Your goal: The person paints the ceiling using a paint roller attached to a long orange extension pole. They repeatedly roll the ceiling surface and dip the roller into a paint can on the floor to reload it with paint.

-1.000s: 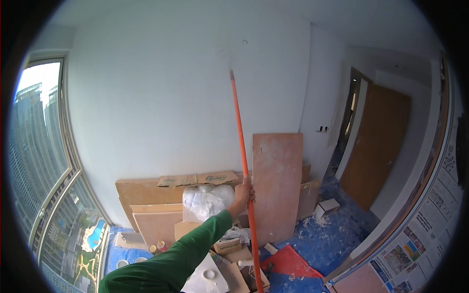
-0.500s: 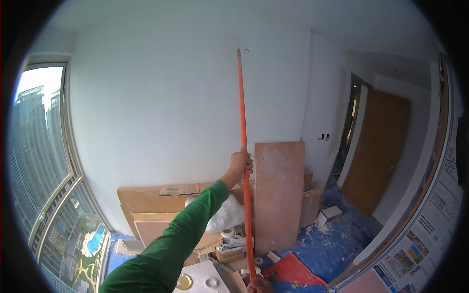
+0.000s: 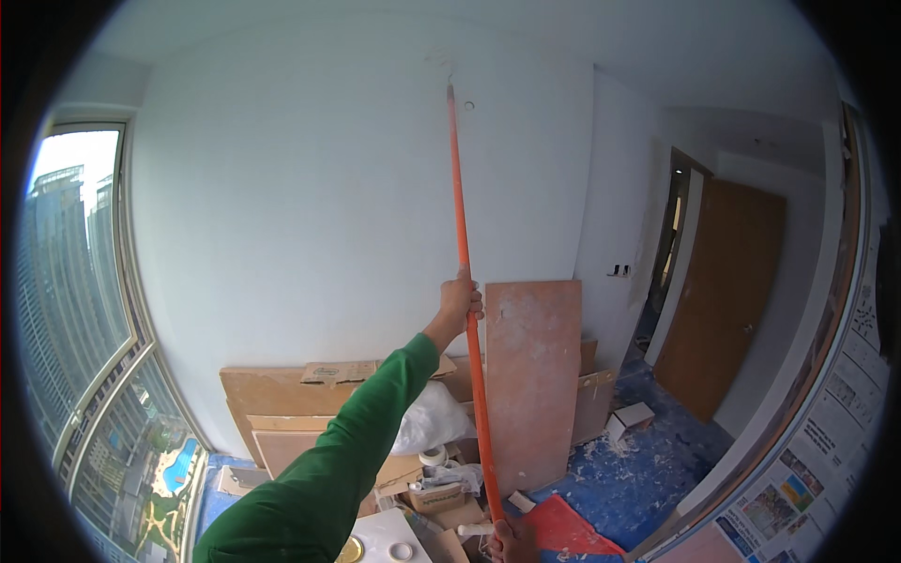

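Note:
A long orange pole (image 3: 465, 263) rises from the bottom of the view to the top of the white wall (image 3: 328, 206), where its head (image 3: 448, 75) touches the wall near the ceiling. My left hand (image 3: 460, 300), on a green-sleeved arm, is shut around the pole about halfway up. My right hand (image 3: 511, 542) grips the pole's lower end at the bottom edge of the view.
Brown boards (image 3: 530, 375) and flattened cardboard (image 3: 282, 394) lean against the wall's foot, with a white plastic bag (image 3: 427, 422), tape rolls and boxes. Blue floor covering (image 3: 638, 469) lies to the right. A wooden door (image 3: 727, 291) stands right, a tall window (image 3: 84, 310) left.
The view has tilted up. My left hand has slid higher along the pole and the pole's head has risen toward the ceiling.

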`<state>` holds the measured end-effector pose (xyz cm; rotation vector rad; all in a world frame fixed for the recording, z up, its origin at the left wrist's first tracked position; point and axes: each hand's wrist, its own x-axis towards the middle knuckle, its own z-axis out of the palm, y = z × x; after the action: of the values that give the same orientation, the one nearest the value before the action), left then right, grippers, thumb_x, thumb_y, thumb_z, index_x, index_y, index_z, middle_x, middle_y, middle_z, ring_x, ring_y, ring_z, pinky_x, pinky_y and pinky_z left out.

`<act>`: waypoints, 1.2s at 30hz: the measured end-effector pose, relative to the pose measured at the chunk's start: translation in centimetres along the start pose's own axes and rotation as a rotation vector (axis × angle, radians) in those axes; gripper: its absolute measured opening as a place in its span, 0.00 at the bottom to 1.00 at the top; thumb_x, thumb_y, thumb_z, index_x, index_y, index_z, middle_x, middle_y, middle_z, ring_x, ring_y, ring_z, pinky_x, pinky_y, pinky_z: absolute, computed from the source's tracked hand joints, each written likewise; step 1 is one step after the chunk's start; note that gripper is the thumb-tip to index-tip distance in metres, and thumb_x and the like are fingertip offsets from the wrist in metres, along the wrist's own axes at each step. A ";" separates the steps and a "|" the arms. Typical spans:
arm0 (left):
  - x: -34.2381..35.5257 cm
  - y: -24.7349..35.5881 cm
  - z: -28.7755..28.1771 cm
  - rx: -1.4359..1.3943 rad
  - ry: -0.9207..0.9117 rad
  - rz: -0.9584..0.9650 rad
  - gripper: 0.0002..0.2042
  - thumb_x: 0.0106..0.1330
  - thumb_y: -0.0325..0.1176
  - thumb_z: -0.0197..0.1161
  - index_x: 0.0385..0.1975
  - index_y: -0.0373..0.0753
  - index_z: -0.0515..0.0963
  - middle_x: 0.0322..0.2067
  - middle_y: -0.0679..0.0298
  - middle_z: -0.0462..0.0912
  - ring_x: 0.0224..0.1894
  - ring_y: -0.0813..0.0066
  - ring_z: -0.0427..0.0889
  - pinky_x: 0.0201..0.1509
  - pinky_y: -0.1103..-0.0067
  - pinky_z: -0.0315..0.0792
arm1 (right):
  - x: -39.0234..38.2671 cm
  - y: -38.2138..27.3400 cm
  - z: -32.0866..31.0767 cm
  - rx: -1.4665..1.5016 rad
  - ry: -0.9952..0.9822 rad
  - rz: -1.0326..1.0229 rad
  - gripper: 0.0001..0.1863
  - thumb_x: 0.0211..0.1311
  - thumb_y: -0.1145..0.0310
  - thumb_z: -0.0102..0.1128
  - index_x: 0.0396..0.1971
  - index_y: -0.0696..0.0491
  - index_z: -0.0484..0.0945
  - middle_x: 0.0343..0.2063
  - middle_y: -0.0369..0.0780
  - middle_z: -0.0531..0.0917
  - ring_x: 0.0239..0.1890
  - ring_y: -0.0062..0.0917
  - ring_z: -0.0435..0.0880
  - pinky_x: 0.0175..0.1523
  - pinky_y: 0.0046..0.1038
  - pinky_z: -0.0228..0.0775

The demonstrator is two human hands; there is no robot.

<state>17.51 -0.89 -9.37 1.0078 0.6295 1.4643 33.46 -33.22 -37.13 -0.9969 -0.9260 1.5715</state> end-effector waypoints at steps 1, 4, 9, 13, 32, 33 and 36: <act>-1.7 -1.9 -0.7 -0.004 0.014 -0.027 0.24 0.69 0.56 0.45 0.24 0.40 0.62 0.12 0.73 0.55 0.11 0.80 0.55 0.14 0.77 0.58 | -0.6 2.1 -1.1 -0.051 0.042 -0.088 0.14 0.69 0.60 0.46 0.44 0.53 0.74 0.13 0.30 0.66 0.10 0.14 0.64 0.15 0.20 0.55; -2.7 -4.2 -0.9 -0.022 -0.002 -0.064 0.24 0.69 0.57 0.45 0.23 0.40 0.62 0.12 0.73 0.55 0.11 0.79 0.55 0.14 0.77 0.58 | -2.0 6.1 -3.2 -0.202 0.164 -0.338 0.09 0.68 0.62 0.50 0.39 0.50 0.76 0.14 0.27 0.67 0.13 0.14 0.64 0.16 0.20 0.56; 1.4 0.3 2.6 -0.031 -0.041 -0.010 0.24 0.69 0.57 0.44 0.24 0.41 0.62 0.12 0.73 0.54 0.11 0.80 0.54 0.14 0.78 0.57 | 0.8 -0.2 -2.7 -0.243 0.030 -0.173 0.15 0.70 0.60 0.46 0.46 0.55 0.73 0.13 0.30 0.65 0.11 0.12 0.61 0.15 0.18 0.54; 5.7 6.7 5.3 0.031 -0.040 0.037 0.21 0.71 0.55 0.41 0.24 0.44 0.60 0.13 0.74 0.52 0.13 0.82 0.53 0.14 0.80 0.55 | 1.4 -10.1 2.8 -0.249 0.000 -0.244 0.15 0.70 0.61 0.45 0.48 0.56 0.72 0.12 0.31 0.64 0.09 0.12 0.61 0.13 0.18 0.54; -4.6 -2.5 2.9 0.099 0.063 0.007 0.22 0.70 0.55 0.44 0.26 0.41 0.63 0.15 0.71 0.59 0.12 0.80 0.58 0.14 0.79 0.57 | -0.2 0.6 -2.3 -0.575 0.129 -0.561 0.14 0.69 0.63 0.47 0.43 0.58 0.74 0.20 0.36 0.72 0.20 0.23 0.69 0.26 0.26 0.61; -3.2 -1.8 2.8 0.103 0.042 0.012 0.22 0.70 0.54 0.45 0.26 0.39 0.64 0.14 0.70 0.59 0.11 0.79 0.58 0.14 0.78 0.57 | 0.5 -2.1 -1.3 -0.436 0.046 -0.430 0.14 0.70 0.64 0.46 0.45 0.57 0.73 0.16 0.33 0.68 0.15 0.17 0.64 0.19 0.22 0.57; 1.0 0.7 3.1 0.116 0.006 0.049 0.22 0.70 0.53 0.45 0.28 0.36 0.65 0.14 0.69 0.60 0.11 0.78 0.58 0.13 0.77 0.58 | 2.1 -7.4 1.0 -0.290 -0.044 -0.277 0.14 0.71 0.64 0.44 0.48 0.55 0.71 0.12 0.30 0.63 0.09 0.12 0.59 0.12 0.19 0.52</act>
<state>19.89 -0.54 -7.08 1.1154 0.7051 1.4880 34.74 -29.82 -30.25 -0.9863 -1.2914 1.2536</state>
